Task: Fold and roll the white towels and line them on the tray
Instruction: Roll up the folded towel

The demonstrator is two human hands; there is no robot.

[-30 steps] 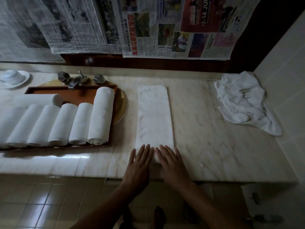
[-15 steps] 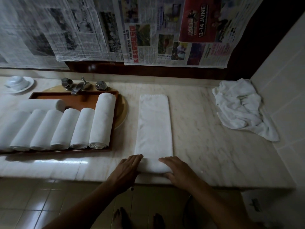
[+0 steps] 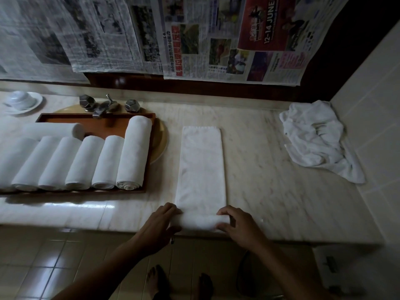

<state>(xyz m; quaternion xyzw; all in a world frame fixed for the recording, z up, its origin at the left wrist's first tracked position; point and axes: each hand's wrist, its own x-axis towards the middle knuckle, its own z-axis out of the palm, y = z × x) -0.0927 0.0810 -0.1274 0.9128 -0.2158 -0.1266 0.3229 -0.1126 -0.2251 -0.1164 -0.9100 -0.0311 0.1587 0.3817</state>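
We see a pale marble counter (image 3: 270,191) running along the wall, glossy at its near edge. A brown wooden tray (image 3: 65,115) sits on its left part, over a round yellowish basin (image 3: 161,139) set into the stone. Just behind the tray stands a metal tap (image 3: 99,106) with two faceted knobs. Right of the tray, near but apart, a folded towel (image 3: 201,165) lies in a long strip, its near end rolled up at the counter's edge. Well right of the tray, a crumpled white heap (image 3: 313,139) fills the corner. Behind and left of the tray rests a white saucer (image 3: 36,102).
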